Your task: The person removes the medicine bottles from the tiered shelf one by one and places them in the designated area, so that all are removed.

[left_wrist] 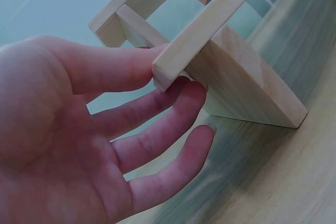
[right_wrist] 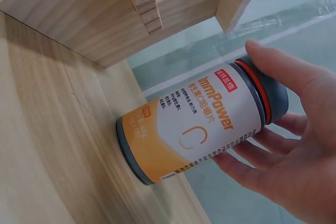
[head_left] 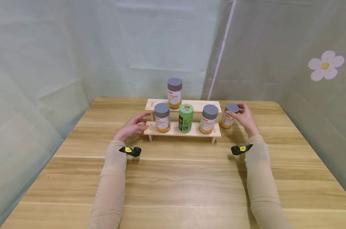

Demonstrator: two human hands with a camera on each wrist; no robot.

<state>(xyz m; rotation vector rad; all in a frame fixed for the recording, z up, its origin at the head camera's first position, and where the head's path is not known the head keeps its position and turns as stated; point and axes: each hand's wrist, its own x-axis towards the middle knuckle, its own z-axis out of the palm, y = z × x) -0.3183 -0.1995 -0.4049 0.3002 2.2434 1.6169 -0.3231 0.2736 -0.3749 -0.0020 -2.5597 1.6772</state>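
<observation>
By the lid, my right hand (head_left: 246, 120) grips a supplement bottle (right_wrist: 191, 121) with a grey lid and a white and orange label. This bottle stands upright at the table's right rear, just beside the two-step wooden rack (head_left: 190, 129). My left hand (head_left: 132, 128) pinches the left end of the rack's lower board (left_wrist: 210, 22), thumb above and fingertips below; its other fingers spread beneath. On the lower step are a grey-lidded bottle (head_left: 162, 118) at left, a green bottle (head_left: 186, 119) in the middle and another grey-lidded bottle (head_left: 208, 120) at right.
One more grey-lidded bottle (head_left: 174, 95) stands on the upper step (head_left: 201, 105). The rack sits toward the back of a wood-grain table (head_left: 184, 187). Hanging cloth (head_left: 161, 41) encloses the table behind and at both sides.
</observation>
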